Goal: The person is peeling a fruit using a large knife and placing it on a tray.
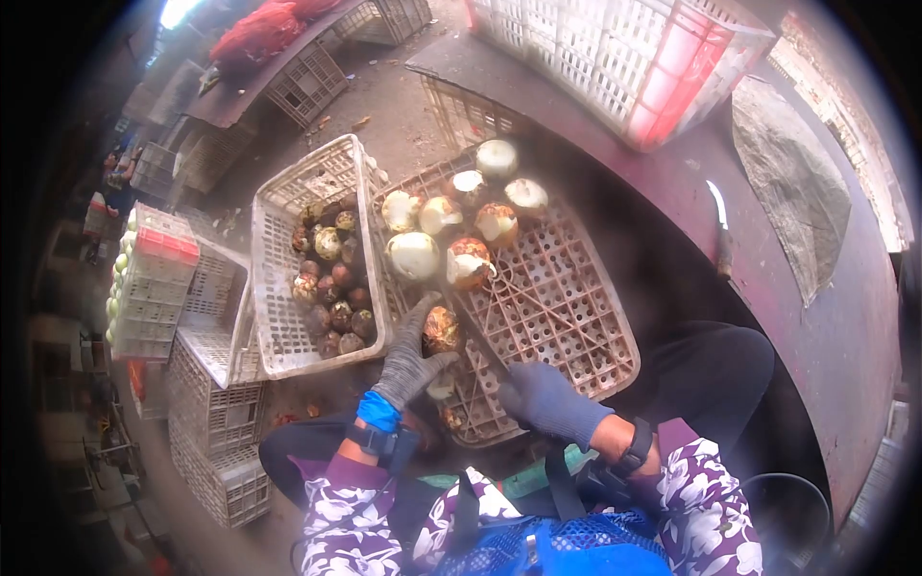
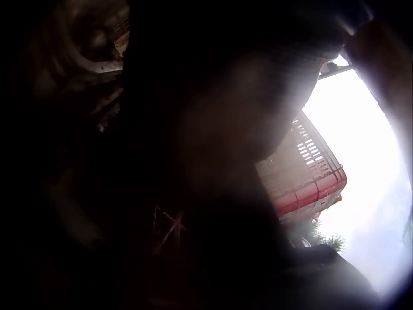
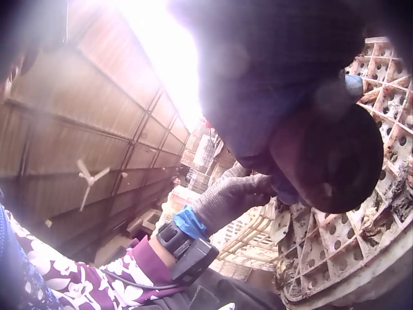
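My left hand, in a grey knit glove, grips a round vegetable with orange-brown, patchy skin over the near left of a pinkish plastic grid crate. Close to its right, my right hand in a blue-grey glove holds a knife, its dark blade pointing toward the vegetable. Several pale, pared round vegetables sit at the crate's far end, some with brown skin left on. Cut scraps lie near the left hand. The left wrist view is mostly dark; in the right wrist view the right hand is shadowed.
A white crate with several dark brown round vegetables stands at the left. Stacked crates are farther left. On the right-hand table lie another knife, a grey cloth and a large red-and-white crate.
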The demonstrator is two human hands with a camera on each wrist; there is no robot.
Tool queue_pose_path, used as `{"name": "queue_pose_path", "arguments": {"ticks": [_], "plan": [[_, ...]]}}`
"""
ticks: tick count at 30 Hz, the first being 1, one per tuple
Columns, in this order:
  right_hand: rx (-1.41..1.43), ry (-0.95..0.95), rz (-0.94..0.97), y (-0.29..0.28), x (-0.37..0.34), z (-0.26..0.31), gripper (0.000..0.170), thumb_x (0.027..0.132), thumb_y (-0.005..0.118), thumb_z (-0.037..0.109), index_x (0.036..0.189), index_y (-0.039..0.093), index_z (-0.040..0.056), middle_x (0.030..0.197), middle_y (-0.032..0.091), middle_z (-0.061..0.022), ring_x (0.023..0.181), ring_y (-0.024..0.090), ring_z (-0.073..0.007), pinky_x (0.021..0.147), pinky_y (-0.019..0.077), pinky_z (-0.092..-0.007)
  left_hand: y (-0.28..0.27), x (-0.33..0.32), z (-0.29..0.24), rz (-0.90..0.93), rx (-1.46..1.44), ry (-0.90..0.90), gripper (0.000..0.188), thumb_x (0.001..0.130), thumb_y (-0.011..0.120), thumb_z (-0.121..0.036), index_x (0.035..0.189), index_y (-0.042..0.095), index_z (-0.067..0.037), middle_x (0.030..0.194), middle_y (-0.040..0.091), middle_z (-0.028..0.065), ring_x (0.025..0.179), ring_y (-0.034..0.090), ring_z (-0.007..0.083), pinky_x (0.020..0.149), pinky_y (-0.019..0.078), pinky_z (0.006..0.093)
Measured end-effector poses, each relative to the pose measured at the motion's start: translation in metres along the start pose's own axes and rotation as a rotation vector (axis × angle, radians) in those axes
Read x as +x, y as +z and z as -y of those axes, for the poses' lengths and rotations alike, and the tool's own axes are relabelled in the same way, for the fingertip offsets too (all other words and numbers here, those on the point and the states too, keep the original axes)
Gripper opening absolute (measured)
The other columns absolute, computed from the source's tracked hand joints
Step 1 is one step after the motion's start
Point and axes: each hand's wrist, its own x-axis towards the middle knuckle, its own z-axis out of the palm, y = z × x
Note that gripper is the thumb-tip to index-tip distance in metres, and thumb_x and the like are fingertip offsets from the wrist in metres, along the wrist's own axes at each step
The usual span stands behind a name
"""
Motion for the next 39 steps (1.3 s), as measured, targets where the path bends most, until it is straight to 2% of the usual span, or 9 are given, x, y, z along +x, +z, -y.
{"name": "queue_pose_path", "arguments": {"ticks": [6,8,14,20,26,29,32,35,39], "plan": [[-0.11,-0.062,-0.109,-0.008,-0.012,0.016,0.029,0.086,0.054,0.026,0.091,0.055,-0.003,0.081,0.061,-0.0271,0.081,0.061,-0.0427,0.076,0.0481,-0.0492,0.007,-0.002,-0.002,-0.075,-0.002,-0.041,0.09,0.06,0.085,-0.006,0.137,0.039,-0.008,0.129,0.047,0.0157,0.12,0.048,0.0294,0.103,0.0407,0.0355],[-0.104,-0.123,-0.133,-0.008,-0.016,0.019,0.029,0.086,0.054,0.025,0.092,0.054,-0.0028,0.081,0.062,-0.0268,0.081,0.061,-0.0421,0.076,0.0483,-0.0493,0.009,-0.003,-0.003,-0.082,-0.032,-0.081,0.086,0.062,0.084,-0.012,0.137,0.041,-0.007,0.129,0.048,0.0169,0.12,0.048,0.0296,0.103,0.0393,0.0365],[-0.17,-0.068,-0.001,-0.006,-0.003,0.005,0.027,0.087,0.054,0.025,0.09,0.054,-0.0023,0.078,0.062,-0.0256,0.08,0.061,-0.0411,0.074,0.0487,-0.049,0.007,-0.001,-0.017,-0.092,0.099,-0.101,0.087,0.062,0.085,-0.017,0.136,0.041,-0.005,0.127,0.049,0.0193,0.12,0.048,0.0319,0.103,0.0394,0.0378],[-0.165,-0.106,-0.152,-0.006,-0.01,0.019,0.027,0.086,0.054,0.024,0.087,0.056,-0.0025,0.078,0.061,-0.0263,0.079,0.061,-0.0422,0.075,0.0487,-0.049,0.007,-0.001,-0.012,-0.085,0.138,-0.086,0.087,0.062,0.084,-0.019,0.136,0.041,-0.005,0.127,0.05,0.0193,0.119,0.049,0.0334,0.103,0.0388,0.0386],[-0.143,-0.062,0.025,-0.013,0.001,0.014,0.028,0.085,0.055,0.024,0.09,0.057,-0.0028,0.082,0.062,-0.0267,0.084,0.06,-0.0421,0.078,0.0481,-0.0485,0.009,0.004,-0.008,-0.074,0.173,-0.089,0.088,0.061,0.084,-0.02,0.136,0.041,-0.004,0.128,0.05,0.0191,0.118,0.05,0.0336,0.102,0.0394,0.0382],[-0.173,-0.11,-0.02,-0.015,-0.001,0.015,0.028,0.084,0.056,0.024,0.089,0.058,-0.0029,0.085,0.062,-0.0268,0.086,0.06,-0.0423,0.08,0.0477,-0.0482,0.007,0.004,-0.011,-0.059,0.186,-0.106,0.088,0.061,0.084,-0.019,0.136,0.04,-0.004,0.128,0.05,0.0196,0.118,0.05,0.0343,0.102,0.0394,0.038],[-0.209,-0.073,-0.002,-0.016,-0.002,0.022,0.027,0.083,0.056,0.023,0.083,0.06,-0.0034,0.087,0.062,-0.027,0.086,0.06,-0.0415,0.079,0.0486,-0.0478,0.007,0.004,-0.014,-0.043,0.214,-0.114,0.087,0.063,0.082,-0.019,0.136,0.039,-0.002,0.129,0.048,0.0206,0.118,0.049,0.0355,0.102,0.0391,0.0382],[-0.329,-0.251,0.044,-0.025,0.004,0.032,0.025,0.082,0.056,0.021,0.079,0.062,-0.0038,0.085,0.062,-0.0267,0.084,0.062,-0.0406,0.076,0.0498,-0.0477,0.009,0.002,-0.015,-0.036,0.293,-0.11,0.086,0.065,0.08,-0.02,0.137,0.038,-0.001,0.129,0.047,0.0217,0.119,0.048,0.0366,0.103,0.0387,0.0389],[-0.32,-0.156,-0.005,-0.015,0.026,0.032,0.021,0.08,0.056,0.015,0.081,0.064,-0.0042,0.085,0.064,-0.0265,0.085,0.064,-0.0402,0.077,0.0512,-0.0467,0.008,0.005,-0.012,-0.009,0.284,-0.138,0.085,0.066,0.079,-0.022,0.136,0.037,0.001,0.131,0.046,0.0228,0.121,0.046,0.0373,0.103,0.0375,0.0399]]}}
